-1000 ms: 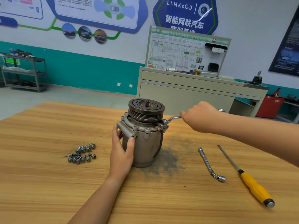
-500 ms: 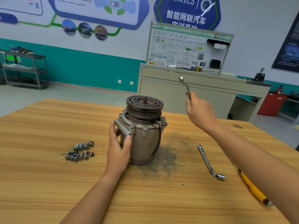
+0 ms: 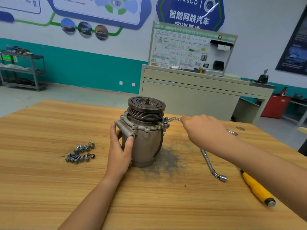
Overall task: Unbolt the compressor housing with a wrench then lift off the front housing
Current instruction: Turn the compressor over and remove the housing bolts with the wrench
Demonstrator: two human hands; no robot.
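Head view: two hands work to unbolt the compressor (image 3: 144, 145).
It stands upright near the middle of the table (image 3: 49, 188), closer to the far edge. The left hand (image 3: 120, 151) wraps round its side to keep it steady. The right hand (image 3: 204, 130) grips the wrench (image 3: 173, 119), whose bent end sits at the right of the front housing (image 3: 141, 128) rim. A good turn, I think, needs the end pushed fully down, the body held tight, and a slow pull.

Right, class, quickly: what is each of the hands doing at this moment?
Left hand: closed, gripping the compressor body.
Right hand: closed, holding the wrench.
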